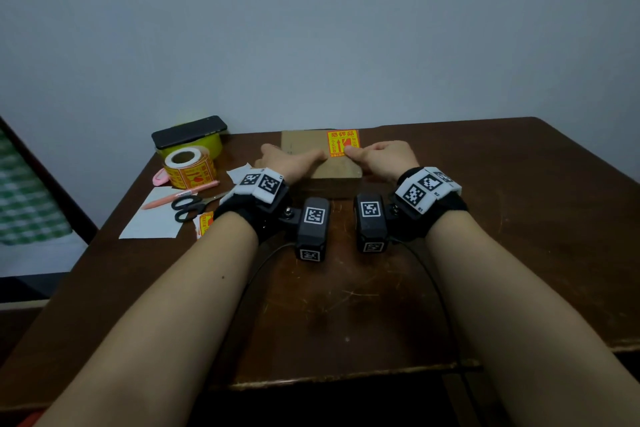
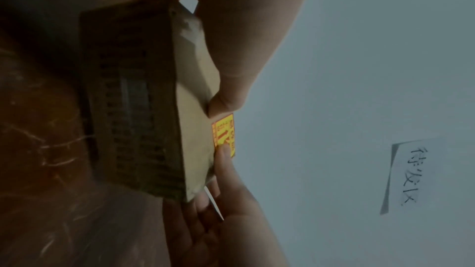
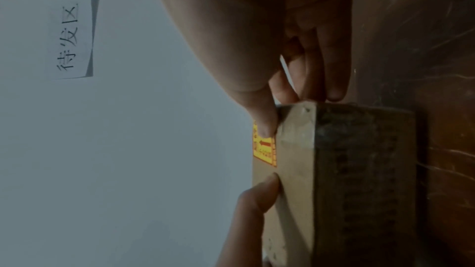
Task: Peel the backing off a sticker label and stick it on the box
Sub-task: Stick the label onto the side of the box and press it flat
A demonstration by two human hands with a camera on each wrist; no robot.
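A flat cardboard box [image 1: 304, 140] lies on the dark wooden table [image 1: 502, 204] near the wall. A yellow and red sticker label [image 1: 342, 141] lies on the right part of its top. My right hand [image 1: 367, 153] presses its thumb on the label's near right corner [image 3: 264, 149]. Its curled fingers pinch a white strip of backing paper [image 3: 284, 66] beside the box [image 3: 359, 170]. My left hand [image 1: 298, 159] holds the box at its left side, thumb flat on the top just left of the label [image 2: 225, 133].
Left of the box are a roll of the same labels [image 1: 188, 167], a phone [image 1: 188, 132] on a yellow tape roll [image 1: 212, 146], scissors [image 1: 188, 207], a pink pen [image 1: 180, 196] and white paper [image 1: 156, 220]. A handwritten note [image 3: 73, 38] hangs on the wall.
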